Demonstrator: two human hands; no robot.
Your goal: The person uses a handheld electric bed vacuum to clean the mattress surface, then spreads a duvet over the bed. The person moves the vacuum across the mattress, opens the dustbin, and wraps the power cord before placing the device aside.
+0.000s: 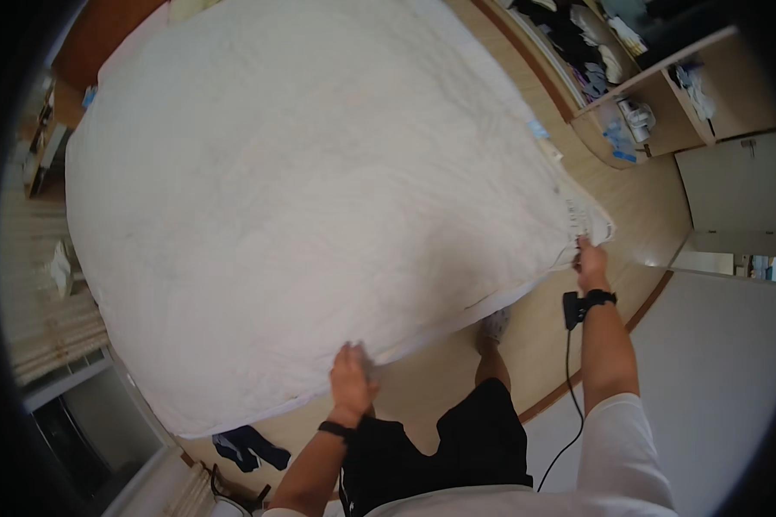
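Observation:
A large off-white quilt (pixel 319 189) lies spread over the bed and fills most of the view, its surface lightly wrinkled. At its near right corner my right hand (pixel 591 263) is closed on the edge, just below some printed marks on the fabric. That corner stands out past the side of the bed. My left hand (pixel 351 379) is at the quilt's near edge, left of my legs. Its fingers point away from me and look stretched out and apart, slightly blurred. Whether they touch the fabric is hard to tell.
Open shelves (pixel 655 108) with clothes and bottles stand at the far right. A white door (pixel 741 189) is beyond them. Dark clothing (pixel 250 448) lies on the floor at the near left. A wooden headboard (pixel 103 43) rises at the far left. A cable (pixel 569 405) hangs from my right wrist.

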